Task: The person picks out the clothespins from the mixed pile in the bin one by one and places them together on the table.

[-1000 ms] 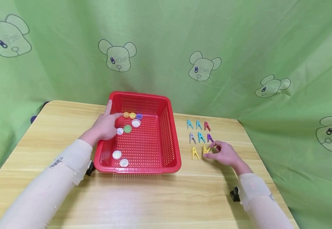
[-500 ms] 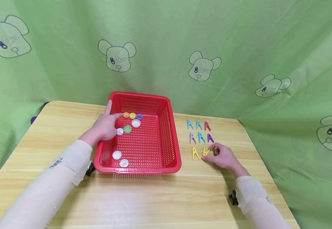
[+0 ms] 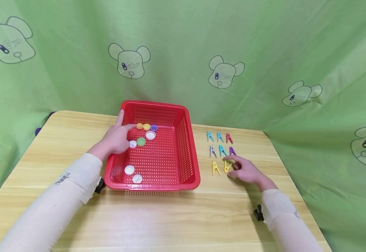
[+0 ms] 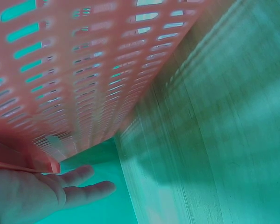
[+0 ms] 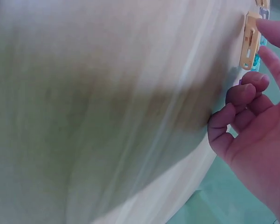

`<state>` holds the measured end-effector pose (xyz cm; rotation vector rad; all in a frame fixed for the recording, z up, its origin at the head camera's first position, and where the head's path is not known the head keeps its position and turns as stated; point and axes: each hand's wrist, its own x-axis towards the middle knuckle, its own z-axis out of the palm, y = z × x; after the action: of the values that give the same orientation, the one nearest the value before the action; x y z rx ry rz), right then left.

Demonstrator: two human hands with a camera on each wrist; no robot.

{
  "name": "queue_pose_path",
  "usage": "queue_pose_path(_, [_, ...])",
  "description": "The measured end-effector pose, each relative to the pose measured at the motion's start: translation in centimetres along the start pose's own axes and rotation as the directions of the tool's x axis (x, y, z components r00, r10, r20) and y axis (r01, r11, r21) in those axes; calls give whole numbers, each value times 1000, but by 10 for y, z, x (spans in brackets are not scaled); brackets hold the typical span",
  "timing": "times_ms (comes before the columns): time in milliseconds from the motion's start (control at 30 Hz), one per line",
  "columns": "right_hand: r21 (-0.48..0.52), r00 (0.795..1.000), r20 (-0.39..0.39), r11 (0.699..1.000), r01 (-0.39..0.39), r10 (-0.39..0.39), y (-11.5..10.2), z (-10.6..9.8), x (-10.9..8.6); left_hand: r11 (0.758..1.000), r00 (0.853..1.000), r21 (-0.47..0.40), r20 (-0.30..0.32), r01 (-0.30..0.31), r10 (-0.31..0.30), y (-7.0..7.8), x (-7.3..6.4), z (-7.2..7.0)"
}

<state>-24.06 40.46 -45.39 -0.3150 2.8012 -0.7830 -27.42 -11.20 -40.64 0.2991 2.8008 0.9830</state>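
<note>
My left hand (image 3: 116, 138) rests on the left rim of the red plastic basket (image 3: 187, 147), thumb over the inside. In the left wrist view, straight fingers (image 4: 91, 191) reach past the rim. Bottle caps lie on the basket floor, among them a green cap (image 3: 141, 141) and a purple cap (image 3: 154, 128). On the table to the right, my right hand (image 3: 247, 170) has thumb and index finger spread around a yellow clothespin (image 3: 226, 167), its other fingers curled. The right wrist view shows the thumb close against this clothespin (image 5: 248, 42); firm contact is unclear.
Several clothespins stand in rows right of the basket, including a red clothespin (image 3: 229, 138), a purple clothespin (image 3: 232, 151) and a second yellow clothespin (image 3: 215, 168). A green curtain (image 3: 176, 45) hangs behind the wooden table (image 3: 157, 220).
My right thumb and index finger have spread apart around the yellow clothespin, the index finger reaching further up and left. My left hand and the basket have stayed put.
</note>
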Motion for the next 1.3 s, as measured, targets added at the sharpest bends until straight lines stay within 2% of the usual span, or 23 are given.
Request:
queue_pose_path(200, [-20, 999, -4, 999, -37, 37, 0, -5, -3, 1000, 1000, -28, 0, 7, -7, 1, -1, 0])
queue_pose_path(500, [-19, 996, -74, 999, -41, 39, 6, -5, -12, 1000, 1000, -16, -12, 4, -4, 0, 0, 0])
queue_pose_path(700, [-19, 991, -123, 998, -62, 60, 12, 2, -17, 999, 1000, -33, -5, 7, -7, -1, 0, 0])
queue_pose_path(967, [9, 980, -193, 999, -54, 54, 18, 15, -21, 1000, 1000, -6, -16, -15, 15, -2, 0, 1])
queue_pose_path(1300, [-14, 973, -216, 996, -92, 86, 11, 20, -20, 1000, 1000, -4, -15, -20, 20, 1, -1, 0])
